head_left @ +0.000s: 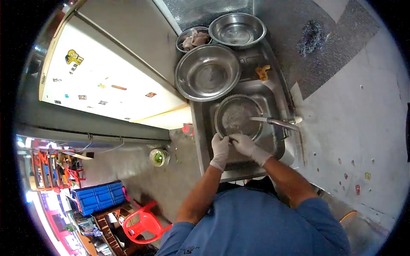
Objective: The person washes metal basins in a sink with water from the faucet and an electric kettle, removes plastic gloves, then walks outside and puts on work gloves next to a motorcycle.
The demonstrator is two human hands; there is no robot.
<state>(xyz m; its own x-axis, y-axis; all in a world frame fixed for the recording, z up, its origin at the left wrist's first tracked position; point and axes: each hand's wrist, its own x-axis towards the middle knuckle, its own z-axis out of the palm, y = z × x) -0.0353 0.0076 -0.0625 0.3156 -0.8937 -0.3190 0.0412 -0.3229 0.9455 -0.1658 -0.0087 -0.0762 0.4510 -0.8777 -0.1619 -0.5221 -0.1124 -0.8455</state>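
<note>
Both hands wear whitish gloves and meet at the near rim of a round metal basin [234, 112] in the sink [273, 147]. My left hand [220, 150] has its fingers closed at the rim. Beside it, the fingers of my right hand [244, 145] are pressed together; anything small between the fingertips is hidden. Water runs from the tap [282, 124] into the basin, which holds water.
Two empty metal bowls [208, 73] [237, 30] and a smaller bowl with pale pieces [196, 39] stand beyond the sink. An orange-brown scrap [262, 72] lies on the drainboard. A fridge [102, 81] is at left, with a red chair [145, 224] and a bucket [159, 157] on the floor.
</note>
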